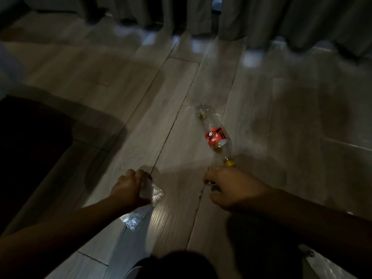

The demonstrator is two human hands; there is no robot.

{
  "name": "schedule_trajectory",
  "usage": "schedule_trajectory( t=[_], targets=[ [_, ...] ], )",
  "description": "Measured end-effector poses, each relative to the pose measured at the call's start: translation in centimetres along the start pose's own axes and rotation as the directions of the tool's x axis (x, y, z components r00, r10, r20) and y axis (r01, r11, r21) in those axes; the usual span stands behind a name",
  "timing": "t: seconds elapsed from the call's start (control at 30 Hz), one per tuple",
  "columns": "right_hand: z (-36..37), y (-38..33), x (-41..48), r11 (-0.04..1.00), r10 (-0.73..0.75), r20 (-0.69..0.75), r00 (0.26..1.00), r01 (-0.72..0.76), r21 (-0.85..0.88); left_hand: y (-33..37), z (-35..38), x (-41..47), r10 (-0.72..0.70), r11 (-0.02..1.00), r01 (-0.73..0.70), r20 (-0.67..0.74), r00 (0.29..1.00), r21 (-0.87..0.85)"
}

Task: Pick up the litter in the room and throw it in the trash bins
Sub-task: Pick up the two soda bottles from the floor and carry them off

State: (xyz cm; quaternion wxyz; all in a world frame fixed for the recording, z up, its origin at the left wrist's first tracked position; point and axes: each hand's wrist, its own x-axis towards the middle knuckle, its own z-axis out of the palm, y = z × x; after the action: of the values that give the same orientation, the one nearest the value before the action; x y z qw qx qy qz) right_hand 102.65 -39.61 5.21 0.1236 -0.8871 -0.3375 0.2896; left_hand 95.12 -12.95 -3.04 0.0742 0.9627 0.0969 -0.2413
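Clear plastic bottle (216,136), red label: grab the neck firmly. Can't tell if right hand (231,189) grips it; left hand (128,188) clutches crumpled clear wrapper (157,193).

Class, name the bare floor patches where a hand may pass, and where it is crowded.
Bare floor: between bottle and curtains; right of the bottle; a strip between left hand and right hand. Crowded: cap by right hand, plastic wrap in left.

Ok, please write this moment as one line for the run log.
left hand grips clear plastic wrapper on floor | right hand at bottle cap, grip unclear | bottle lying down
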Motion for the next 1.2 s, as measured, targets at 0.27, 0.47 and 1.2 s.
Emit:
schedule_trajectory(
  t=[0.27, 0.47, 1.2],
  targets=[
    [0.6, 1.2, -0.8, 0.994, 0.03, -0.003, 1.0, -0.031, -0.105, 0.5, 0.5, 0.3, 0.077, 0.997, -0.077, -0.026, 0.997, 0.007],
    [0.9, 2.3, -1.5, 0.99, 0.079, 0.041, 0.996, -0.073, -0.121, 2.3, 0.7, 0.9, 0.154, 0.972, -0.152, 0.0, 0.988, -0.177],
    [-1.6, 9.4, -4.8, 0.919, 0.386, -0.053, 0.921, -0.379, 0.107, 17.5, -6.2, 13.2, 0.499, 0.834, -0.528, -0.191, 0.845, -0.16]
  ],
)
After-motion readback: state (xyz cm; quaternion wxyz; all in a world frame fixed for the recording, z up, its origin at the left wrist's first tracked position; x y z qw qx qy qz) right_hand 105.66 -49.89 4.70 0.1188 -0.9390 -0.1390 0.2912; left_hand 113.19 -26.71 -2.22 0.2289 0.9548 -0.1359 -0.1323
